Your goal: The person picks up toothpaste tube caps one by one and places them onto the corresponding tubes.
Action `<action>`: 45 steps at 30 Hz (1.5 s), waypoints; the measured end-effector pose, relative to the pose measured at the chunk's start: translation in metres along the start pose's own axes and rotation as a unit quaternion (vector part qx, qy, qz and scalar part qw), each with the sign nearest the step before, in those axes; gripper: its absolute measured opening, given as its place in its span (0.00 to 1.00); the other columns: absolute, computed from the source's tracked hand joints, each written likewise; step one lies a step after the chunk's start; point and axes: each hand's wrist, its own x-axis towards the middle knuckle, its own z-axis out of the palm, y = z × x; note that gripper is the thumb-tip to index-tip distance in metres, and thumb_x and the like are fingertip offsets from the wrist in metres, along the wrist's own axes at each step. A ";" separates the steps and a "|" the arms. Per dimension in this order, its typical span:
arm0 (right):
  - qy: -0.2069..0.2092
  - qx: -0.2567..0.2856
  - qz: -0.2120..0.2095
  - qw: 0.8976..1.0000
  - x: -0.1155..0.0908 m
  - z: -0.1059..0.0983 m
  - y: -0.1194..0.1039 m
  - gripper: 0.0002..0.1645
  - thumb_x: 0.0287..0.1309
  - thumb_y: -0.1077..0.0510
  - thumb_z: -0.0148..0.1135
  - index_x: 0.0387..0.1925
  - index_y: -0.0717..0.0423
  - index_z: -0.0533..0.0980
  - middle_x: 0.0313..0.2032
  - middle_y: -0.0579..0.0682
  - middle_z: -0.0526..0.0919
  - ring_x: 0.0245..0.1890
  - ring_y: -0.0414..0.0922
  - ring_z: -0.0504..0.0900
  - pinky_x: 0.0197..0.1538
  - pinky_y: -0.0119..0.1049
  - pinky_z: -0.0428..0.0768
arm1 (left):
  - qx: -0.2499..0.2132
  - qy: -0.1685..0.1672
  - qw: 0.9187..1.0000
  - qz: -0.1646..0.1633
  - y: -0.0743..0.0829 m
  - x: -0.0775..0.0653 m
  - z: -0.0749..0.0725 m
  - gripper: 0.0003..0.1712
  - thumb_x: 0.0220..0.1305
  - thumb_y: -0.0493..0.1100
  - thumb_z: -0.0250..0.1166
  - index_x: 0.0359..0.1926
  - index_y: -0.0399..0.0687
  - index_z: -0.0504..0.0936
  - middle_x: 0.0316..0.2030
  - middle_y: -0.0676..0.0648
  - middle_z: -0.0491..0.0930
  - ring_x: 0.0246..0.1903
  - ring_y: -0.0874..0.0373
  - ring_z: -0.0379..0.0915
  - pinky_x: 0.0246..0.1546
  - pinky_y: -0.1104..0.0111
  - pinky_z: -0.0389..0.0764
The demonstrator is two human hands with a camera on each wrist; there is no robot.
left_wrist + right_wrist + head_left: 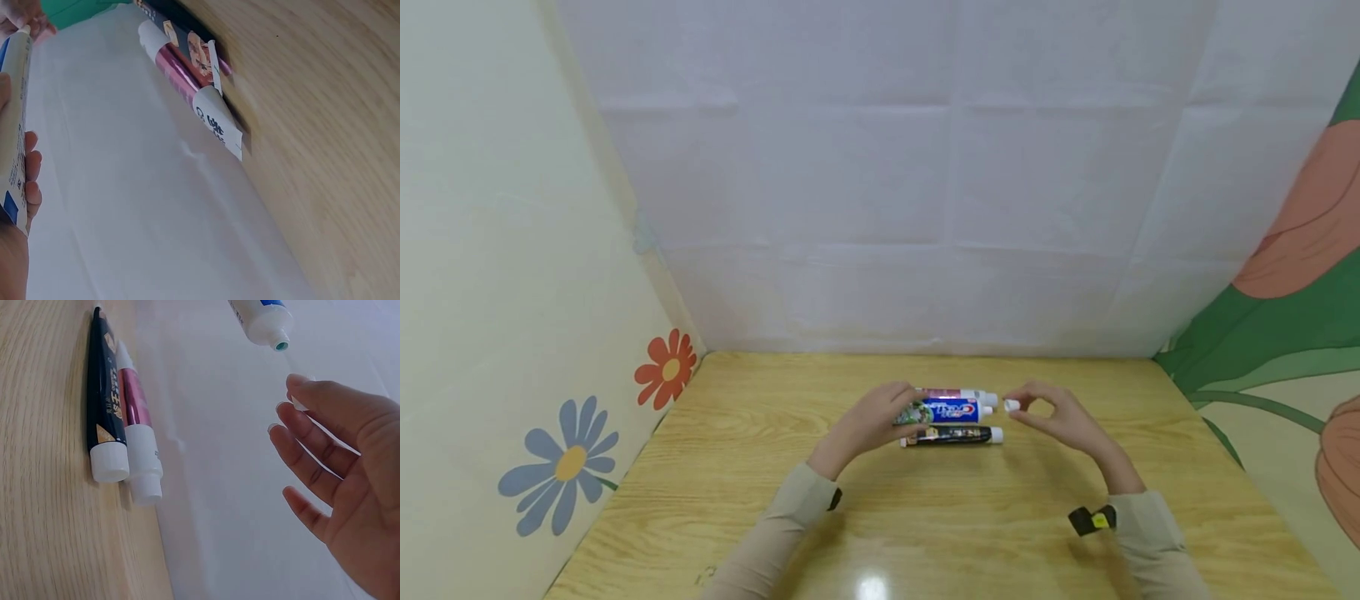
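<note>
In the head view my left hand point(880, 414) grips a blue and white toothpaste tube point(957, 410), its nozzle pointing right. The right wrist view shows that nozzle uncapped, with greenish paste in its mouth. A small white cap point(1012, 406) is pinched between thumb and forefinger of my right hand point(1063, 421), a short way off the nozzle. Below the held tube lies a black toothpaste tube point(105, 394) with a white cap, flat on the table. Beside it rests a pink and white tube point(136, 403), also capped.
The wooden table point(737, 500) meets a white sheet point(850, 208) hanging at its back edge. Painted walls with flowers point(571, 463) stand to the left and right. Each wrist wears a dark strap point(1092, 521).
</note>
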 end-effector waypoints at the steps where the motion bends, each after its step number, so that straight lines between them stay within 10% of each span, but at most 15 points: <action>1: 0.000 0.001 0.001 1.000 0.000 0.000 -0.001 0.14 0.56 0.52 0.64 0.44 0.50 0.79 0.35 0.38 0.80 0.35 0.36 0.76 0.42 0.34 0.76 | 0.001 0.000 1.000 -0.001 0.000 0.000 -0.001 0.28 0.58 0.55 0.64 0.51 0.39 0.76 0.38 0.51 0.77 0.35 0.65 0.72 0.39 0.77 0.75; 45: 0.029 0.033 -0.066 0.997 0.008 0.000 -0.053 0.14 0.50 0.68 0.65 0.42 0.62 0.80 0.33 0.50 0.82 0.32 0.40 0.76 0.40 0.30 0.75 | 0.013 0.064 0.998 -0.011 -0.001 0.009 -0.008 0.25 0.51 0.53 0.70 0.47 0.46 0.78 0.39 0.52 0.79 0.38 0.63 0.76 0.43 0.74 0.77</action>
